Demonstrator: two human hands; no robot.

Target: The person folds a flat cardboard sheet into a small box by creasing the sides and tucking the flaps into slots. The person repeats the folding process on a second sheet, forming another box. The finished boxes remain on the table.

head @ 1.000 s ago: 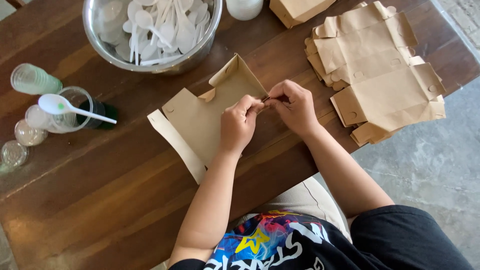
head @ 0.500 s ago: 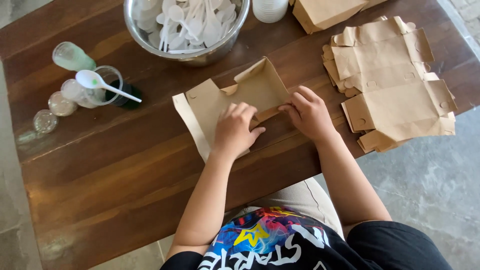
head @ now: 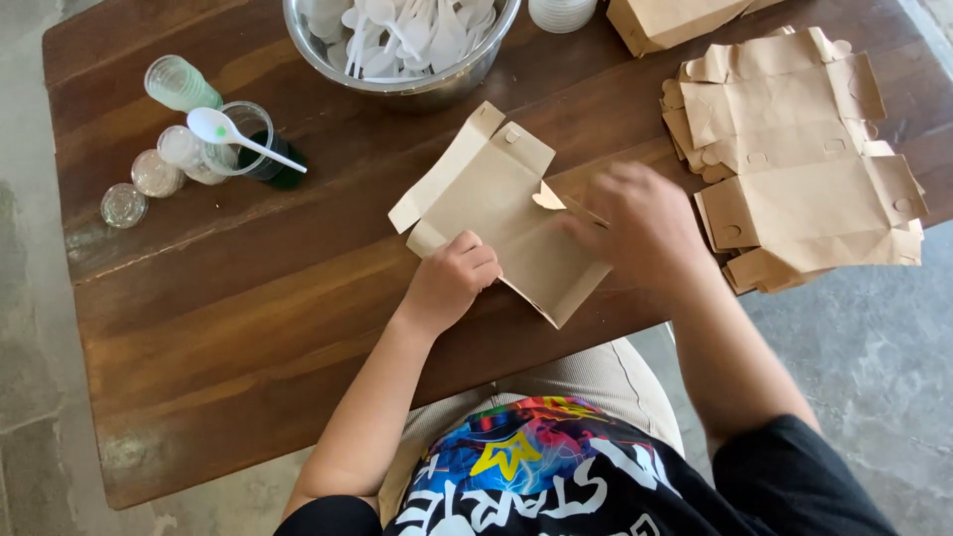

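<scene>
Flattened since before, the creased brown paper box blank (head: 501, 213) lies under the left hand's (head: 449, 280) clenched fingers; right hand (head: 640, 223) blurred, grip unclear.

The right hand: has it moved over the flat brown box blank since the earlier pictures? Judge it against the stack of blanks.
Yes. The right hand has drifted right, toward the stack of blanks, off the middle of the box blank; the left hand presses the blank.

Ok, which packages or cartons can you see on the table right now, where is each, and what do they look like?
Flat carton blank: table middle, plain brown card with flaps, under the left hand and right hand.
Stack of carton blanks: right side of the wooden table, brown, die-cut, lying flat.
Folded brown box: top edge, partly out of frame.
No labels, signs or screens in view.
</scene>
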